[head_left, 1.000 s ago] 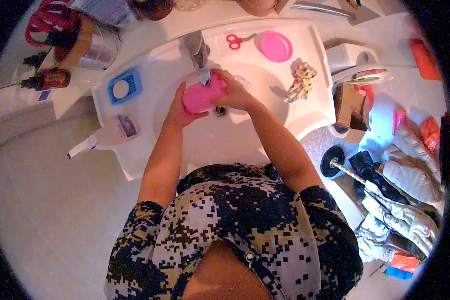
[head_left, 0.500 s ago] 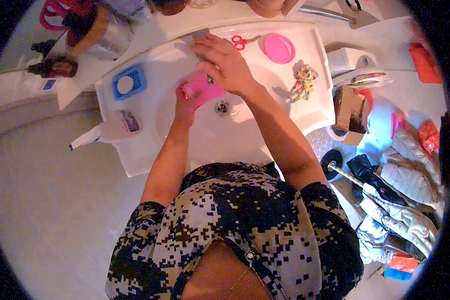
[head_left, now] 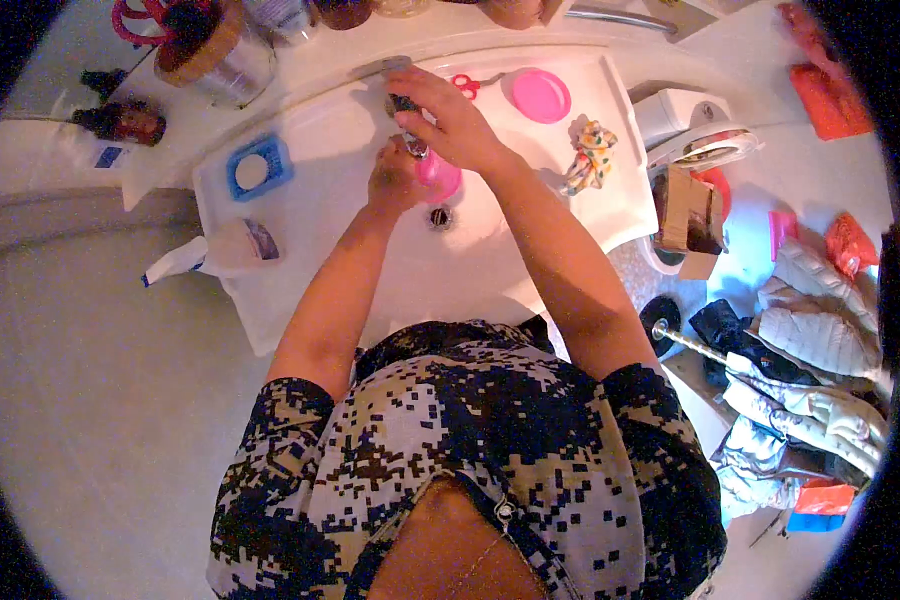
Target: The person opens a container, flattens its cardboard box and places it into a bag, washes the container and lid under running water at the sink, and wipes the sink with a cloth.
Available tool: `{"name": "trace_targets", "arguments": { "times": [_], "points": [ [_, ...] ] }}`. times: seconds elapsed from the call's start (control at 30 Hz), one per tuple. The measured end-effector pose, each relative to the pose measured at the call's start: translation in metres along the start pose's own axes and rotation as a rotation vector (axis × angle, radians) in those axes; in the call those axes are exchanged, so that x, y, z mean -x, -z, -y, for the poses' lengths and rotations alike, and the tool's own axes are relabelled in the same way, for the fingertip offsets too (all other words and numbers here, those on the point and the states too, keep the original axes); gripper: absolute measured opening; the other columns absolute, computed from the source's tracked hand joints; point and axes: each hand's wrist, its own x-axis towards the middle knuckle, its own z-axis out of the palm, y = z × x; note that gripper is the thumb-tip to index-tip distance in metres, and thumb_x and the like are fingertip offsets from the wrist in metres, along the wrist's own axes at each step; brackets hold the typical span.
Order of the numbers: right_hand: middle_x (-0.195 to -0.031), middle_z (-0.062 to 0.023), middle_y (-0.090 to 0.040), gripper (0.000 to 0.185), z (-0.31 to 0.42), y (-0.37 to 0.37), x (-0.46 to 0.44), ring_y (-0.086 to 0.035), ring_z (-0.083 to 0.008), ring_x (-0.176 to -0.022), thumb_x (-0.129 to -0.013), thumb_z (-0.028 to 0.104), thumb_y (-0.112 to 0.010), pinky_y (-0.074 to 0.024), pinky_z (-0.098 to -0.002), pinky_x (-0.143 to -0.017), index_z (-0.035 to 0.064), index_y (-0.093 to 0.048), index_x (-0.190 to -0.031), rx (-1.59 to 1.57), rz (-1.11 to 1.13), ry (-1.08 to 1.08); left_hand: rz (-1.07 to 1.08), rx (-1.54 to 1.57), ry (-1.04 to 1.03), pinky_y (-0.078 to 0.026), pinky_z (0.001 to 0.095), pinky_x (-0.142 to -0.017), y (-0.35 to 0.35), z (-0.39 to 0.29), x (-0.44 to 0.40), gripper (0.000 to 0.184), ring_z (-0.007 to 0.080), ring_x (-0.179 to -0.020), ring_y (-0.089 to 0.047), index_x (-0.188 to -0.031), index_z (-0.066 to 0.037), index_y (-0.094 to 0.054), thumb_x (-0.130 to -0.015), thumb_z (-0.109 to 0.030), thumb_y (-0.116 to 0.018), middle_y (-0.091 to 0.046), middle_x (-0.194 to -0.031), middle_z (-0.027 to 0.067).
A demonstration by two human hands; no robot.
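Observation:
Over the white sink (head_left: pixel 315 290), my left hand (head_left: pixel 395 182) is closed around a pink plastic cup (head_left: pixel 438 178), which sits under the spout of the chrome faucet (head_left: pixel 415 148). The hand hides part of the cup. My right hand (head_left: pixel 452 125) reaches across the top of the faucet, its fingers and thumb around the dark upper part. Just below the cup is the round drain (head_left: pixel 439 217). To the right of my right hand lie red-handled scissors (head_left: pixel 465 87) and a round pink lid (head_left: pixel 541 96).
A crumpled patterned cloth (head_left: pixel 592 158) lies on the sink's right side. At the left are a blue soap dish (head_left: pixel 242 178) with white soap and a spray bottle (head_left: pixel 240 245) on its side. A washing machine (head_left: pixel 682 118) and piled clothes (head_left: pixel 815 345) stand farther right.
My left hand has turned the pink cup and brought it round to the right, under the spout. My right hand has closed in on the faucet. The view has shifted slightly.

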Motion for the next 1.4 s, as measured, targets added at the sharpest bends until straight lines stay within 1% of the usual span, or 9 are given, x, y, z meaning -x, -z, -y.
{"name": "trace_targets", "arguments": {
  "times": [0.3, 0.37, 0.5, 0.6, 0.7, 1.03, 1.13, 1.2, 1.4],
  "points": [
    [-0.128, -0.0138, -0.048, 0.049, 0.014, 0.003, 0.015, -0.041, -0.0331, -0.123, -0.082, 0.026, -0.061, -0.0353, -0.0412, -0.1, 0.0093, -0.047, -0.126, 0.141, 0.095, -0.011, 0.004, 0.414, -0.053, -0.042, 0.0433, -0.088, 0.019, -0.013, 0.005, 0.058, 0.0361, -0.102, -0.051, -0.111, -0.01, -0.056, -0.059, -0.029, -0.075, -0.056, -0.108, 0.017],
    [-0.129, -0.0133, -0.048, 0.054, 0.014, -0.001, 0.036, -0.042, -0.0326, -0.122, -0.08, 0.027, -0.062, -0.036, -0.0427, -0.099, 0.0102, -0.045, -0.128, 0.228, 0.067, 0.101, -0.044, 0.19, 0.021, -0.043, 0.0432, -0.088, -0.011, 0.039, 0.032, 0.064, 0.0362, -0.102, -0.052, -0.114, -0.01, -0.054, -0.058, -0.03, -0.076, -0.055, -0.108, 0.0179],
    [-0.131, -0.0129, -0.046, 0.061, 0.029, 0.029, 0.06, -0.044, -0.0334, -0.12, -0.076, 0.03, -0.068, -0.0365, -0.0439, -0.098, 0.0096, -0.044, -0.128, 0.216, 0.038, -0.164, 0.143, -0.038, 0.244, -0.044, 0.0435, -0.087, 0.02, 0.005, 0.061, 0.075, 0.0352, -0.102, -0.051, -0.123, -0.013, -0.048, -0.057, -0.033, -0.078, -0.053, -0.11, 0.0176],
    [-0.131, -0.0178, -0.044, 0.063, -0.024, 0.065, 0.112, -0.043, -0.0367, -0.119, -0.07, 0.031, -0.074, -0.0383, -0.0445, -0.095, 0.0154, -0.048, -0.125, 0.695, -0.159, -0.402, 0.02, -0.351, 0.05, -0.045, 0.0427, -0.086, 0.045, -0.024, 0.085, 0.078, 0.0344, -0.101, -0.051, -0.125, -0.014, -0.045, -0.057, -0.033, -0.079, -0.053, -0.108, 0.0148],
    [-0.14, -0.0133, -0.034, 0.076, -0.033, 0.105, 0.15, -0.036, -0.0402, -0.124, -0.062, 0.038, -0.079, -0.0359, -0.0458, -0.099, 0.0251, -0.045, -0.128, 0.965, 0.106, -0.837, 0.06, -0.159, 0.328, -0.044, 0.0425, -0.088, 0.056, -0.038, 0.093, 0.078, 0.0346, -0.103, -0.05, -0.124, -0.015, -0.046, -0.056, -0.033, -0.08, -0.051, -0.11, 0.0137],
    [-0.113, -0.0105, -0.05, 0.027, -0.033, 0.095, 0.223, -0.05, -0.0333, -0.102, -0.076, 0.016, -0.064, -0.0501, -0.0421, -0.081, 0.015, -0.06, -0.103, 0.686, 0.166, -0.639, -0.094, -0.084, 0.615, -0.043, 0.0392, -0.089, 0.038, -0.048, 0.106, 0.08, 0.0314, -0.105, -0.051, -0.121, -0.006, -0.044, -0.059, -0.041, -0.08, -0.05, -0.113, 0.0159],
    [-0.108, -0.0115, -0.052, 0.024, 0.004, 0.096, 0.211, -0.052, -0.0304, -0.101, -0.076, 0.016, -0.066, -0.0494, -0.0421, -0.081, 0.0125, -0.061, -0.099, -0.238, -0.112, -1.177, -0.173, 0.232, 0.687, -0.044, 0.0389, -0.086, 0.009, -0.042, 0.11, 0.075, 0.0308, -0.101, -0.053, -0.117, -0.004, -0.046, -0.061, -0.043, -0.079, -0.053, -0.11, 0.0168],
    [-0.102, -0.014, -0.055, 0.026, 0.013, 0.074, 0.216, -0.055, -0.0294, -0.098, -0.075, 0.016, -0.069, -0.0478, -0.0428, -0.082, 0.0125, -0.06, -0.1, -0.175, -0.223, -0.704, -0.207, 0.24, 0.667, -0.044, 0.0395, -0.084, -0.011, -0.057, 0.099, 0.069, 0.0304, -0.098, -0.055, -0.114, -0.004, -0.046, -0.065, -0.041, -0.077, -0.054, -0.107, 0.0178],
    [-0.099, -0.0154, -0.056, 0.026, 0.063, 0.054, 0.172, -0.056, -0.0328, -0.095, -0.079, 0.019, -0.062, -0.0461, -0.0404, -0.084, 0.0093, -0.059, -0.102, 0.305, -0.242, -0.161, -0.208, 0.431, 0.63, -0.044, 0.0268, -0.042, -0.017, -0.128, 0.065, 0.046, 0.0147, -0.063, -0.056, -0.109, -0.007, -0.044, -0.078, -0.032, -0.067, -0.058, -0.081, 0.006]
  ]
}}
